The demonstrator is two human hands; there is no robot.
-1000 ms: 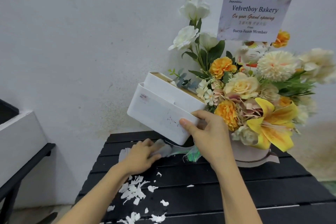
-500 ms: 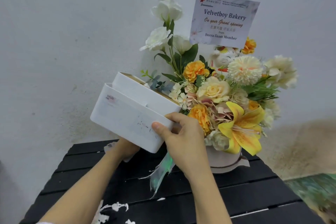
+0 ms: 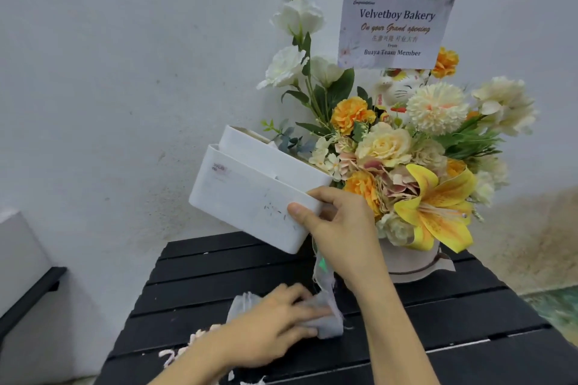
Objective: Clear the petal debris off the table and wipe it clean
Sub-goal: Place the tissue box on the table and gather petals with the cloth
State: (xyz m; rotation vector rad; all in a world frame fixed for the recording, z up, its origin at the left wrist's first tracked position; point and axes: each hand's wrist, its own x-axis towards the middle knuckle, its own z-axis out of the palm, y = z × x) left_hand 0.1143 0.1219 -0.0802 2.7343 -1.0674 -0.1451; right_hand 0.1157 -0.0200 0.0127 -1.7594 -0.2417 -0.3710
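Above flowers (image 3: 406, 153), "Velvetboy Bakery" card (image 3: 397, 25)

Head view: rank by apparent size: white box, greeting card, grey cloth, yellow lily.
1. white box, held up off the table by the right hand; it is nearer the camera, which inflates it
2. greeting card
3. yellow lily
4. grey cloth, partly hidden under the left hand
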